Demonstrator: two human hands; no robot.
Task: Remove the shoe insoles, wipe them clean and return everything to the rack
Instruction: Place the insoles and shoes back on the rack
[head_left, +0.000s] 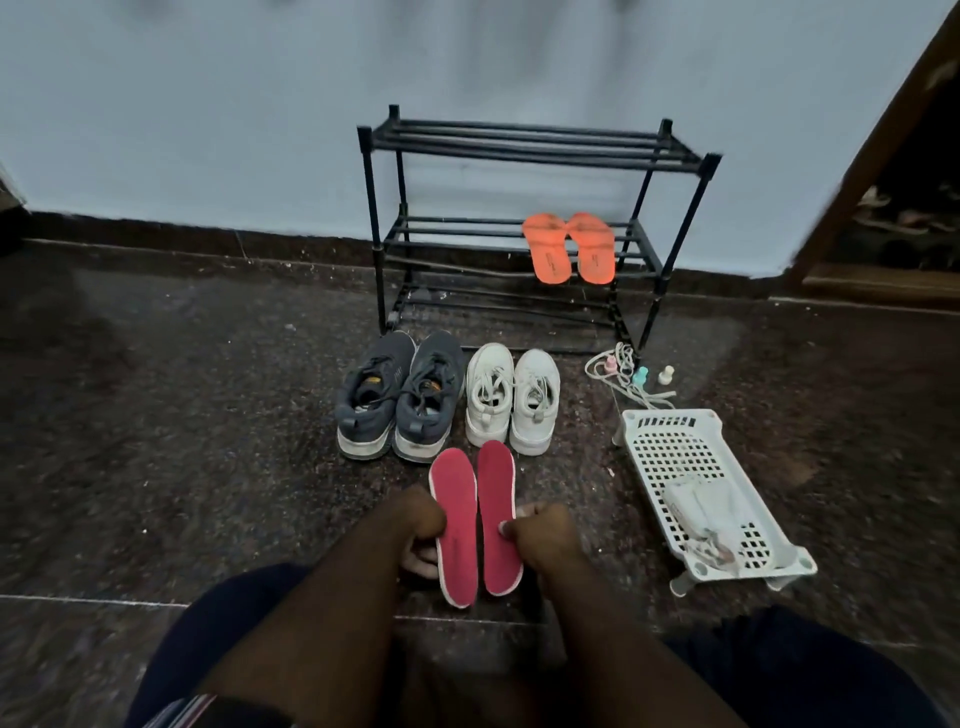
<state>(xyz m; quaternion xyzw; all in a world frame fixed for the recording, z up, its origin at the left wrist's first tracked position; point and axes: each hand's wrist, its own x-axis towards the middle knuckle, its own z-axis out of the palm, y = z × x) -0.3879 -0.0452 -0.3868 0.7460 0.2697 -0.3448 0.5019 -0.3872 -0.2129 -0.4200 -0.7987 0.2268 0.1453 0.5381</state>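
Head view shows my left hand (422, 525) pinching the left red insole (456, 525) and my right hand (540, 535) pinching the right red insole (497, 519), side by side on the floor; grey sneakers (397, 395), white sneakers (511, 397) and the rack (519, 228) stand beyond.

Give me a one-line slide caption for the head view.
Both hands, left and right, hold two red insoles before grey sneakers, white sneakers and rack.
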